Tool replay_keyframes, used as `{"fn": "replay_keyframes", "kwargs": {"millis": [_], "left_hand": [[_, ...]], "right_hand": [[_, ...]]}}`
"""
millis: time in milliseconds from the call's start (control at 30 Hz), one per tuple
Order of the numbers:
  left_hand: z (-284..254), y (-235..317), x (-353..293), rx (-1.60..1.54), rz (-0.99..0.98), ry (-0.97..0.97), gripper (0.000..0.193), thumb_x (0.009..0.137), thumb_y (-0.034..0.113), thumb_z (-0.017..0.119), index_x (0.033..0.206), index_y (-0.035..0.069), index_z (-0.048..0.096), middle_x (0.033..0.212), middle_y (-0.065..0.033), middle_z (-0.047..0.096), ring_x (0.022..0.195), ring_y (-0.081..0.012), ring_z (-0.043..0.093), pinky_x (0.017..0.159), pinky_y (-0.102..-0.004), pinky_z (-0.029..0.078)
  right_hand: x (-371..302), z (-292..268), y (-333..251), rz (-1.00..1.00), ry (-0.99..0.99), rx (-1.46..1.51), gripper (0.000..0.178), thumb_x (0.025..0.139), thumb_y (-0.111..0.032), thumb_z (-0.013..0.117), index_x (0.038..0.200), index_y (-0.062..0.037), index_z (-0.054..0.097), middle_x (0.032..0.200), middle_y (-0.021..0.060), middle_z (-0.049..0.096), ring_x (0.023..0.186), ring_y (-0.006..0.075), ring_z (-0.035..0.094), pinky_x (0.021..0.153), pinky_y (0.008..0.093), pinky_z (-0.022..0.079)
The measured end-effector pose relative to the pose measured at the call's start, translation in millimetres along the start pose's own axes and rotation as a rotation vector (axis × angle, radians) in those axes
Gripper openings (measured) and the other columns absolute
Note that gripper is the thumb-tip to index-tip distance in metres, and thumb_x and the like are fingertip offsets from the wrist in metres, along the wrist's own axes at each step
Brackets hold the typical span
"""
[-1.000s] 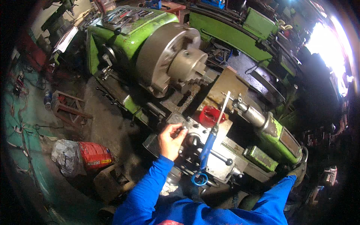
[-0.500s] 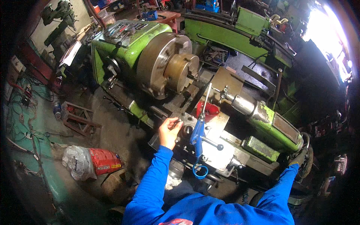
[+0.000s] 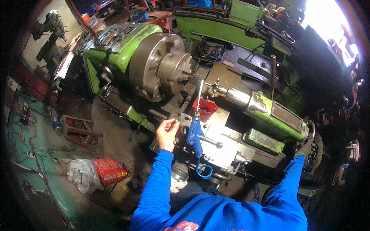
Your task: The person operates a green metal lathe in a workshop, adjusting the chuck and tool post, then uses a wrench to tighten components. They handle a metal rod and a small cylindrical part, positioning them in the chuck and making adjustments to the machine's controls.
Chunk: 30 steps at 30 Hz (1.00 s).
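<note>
My left hand, bare, is raised beside the tool post of a green lathe. Its thumb and fingertips are pinched together on something too small to make out. At the right, my right hand, in a dark glove with a yellow cuff, grips the rim of the tailstock handwheel. The lathe chuck looks smeared, as if turning, with a round metal workpiece in it. A drill chuck sticks out of the tailstock. Close to my left hand, a blue air blow gun stands nozzle up.
Behind the blow gun sits a red container. A lever with a black knob juts from the tool post. On the floor at left lie a red sack and a metal frame. Another green machine stands behind.
The whole scene has shifted a little left in the picture. My left hand's fingertips have drawn closer together near the tool post. My right hand stays on the handwheel.
</note>
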<state>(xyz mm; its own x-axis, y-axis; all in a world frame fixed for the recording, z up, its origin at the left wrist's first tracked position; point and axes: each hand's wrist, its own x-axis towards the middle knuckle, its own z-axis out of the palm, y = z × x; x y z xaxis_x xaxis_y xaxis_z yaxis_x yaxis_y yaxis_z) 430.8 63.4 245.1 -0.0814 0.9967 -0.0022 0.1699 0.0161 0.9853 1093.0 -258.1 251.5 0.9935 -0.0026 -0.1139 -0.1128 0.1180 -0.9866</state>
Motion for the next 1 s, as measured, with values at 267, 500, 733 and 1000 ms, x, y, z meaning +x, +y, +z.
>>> {"fn": "replay_keyframes", "kwargs": {"millis": [267,500,733,1000], "left_hand": [[8,10,-2,0.006,0.035,-0.032,0.03,0.087,0.017,0.089,0.111,0.003,0.079,0.105,-0.0085,0.08,0.095,-0.0173,0.071,0.087,-0.0338,0.056],[5,7,-4,0.04,0.059,0.015,0.032,0.087,0.02,0.09,0.112,0.003,0.079,0.106,-0.0099,0.08,0.095,-0.0191,0.072,0.088,-0.0354,0.056],[1,18,-7,0.044,0.034,0.028,0.029,0.088,0.015,0.089,0.112,0.005,0.079,0.1,-0.0031,0.078,0.086,-0.0109,0.064,0.081,-0.0293,0.054],[4,17,-6,0.0,0.057,0.013,0.031,0.087,0.019,0.09,0.111,0.004,0.079,0.102,-0.0045,0.08,0.088,-0.0128,0.066,0.082,-0.0313,0.054]], "right_hand": [[-16,4,-19,0.065,-0.047,-0.047,0.052,0.095,-0.066,0.069,0.117,-0.0185,0.074,0.103,0.0013,0.073,0.077,0.0197,0.066,0.057,0.0337,0.053],[1,4,-7,0.027,-0.107,0.01,0.051,0.101,-0.06,0.063,0.122,-0.0152,0.072,0.107,0.0046,0.076,0.081,0.021,0.069,0.058,0.0352,0.055],[-19,19,-1,-0.014,-0.101,0.044,0.048,0.104,-0.051,0.06,0.126,-0.0103,0.073,0.114,0.0065,0.076,0.09,0.0214,0.071,0.066,0.034,0.057],[12,4,5,-0.043,-0.089,-0.002,0.045,0.101,-0.055,0.063,0.11,-0.013,0.074,0.093,0.0001,0.071,0.071,0.015,0.063,0.059,0.0322,0.052]]}}
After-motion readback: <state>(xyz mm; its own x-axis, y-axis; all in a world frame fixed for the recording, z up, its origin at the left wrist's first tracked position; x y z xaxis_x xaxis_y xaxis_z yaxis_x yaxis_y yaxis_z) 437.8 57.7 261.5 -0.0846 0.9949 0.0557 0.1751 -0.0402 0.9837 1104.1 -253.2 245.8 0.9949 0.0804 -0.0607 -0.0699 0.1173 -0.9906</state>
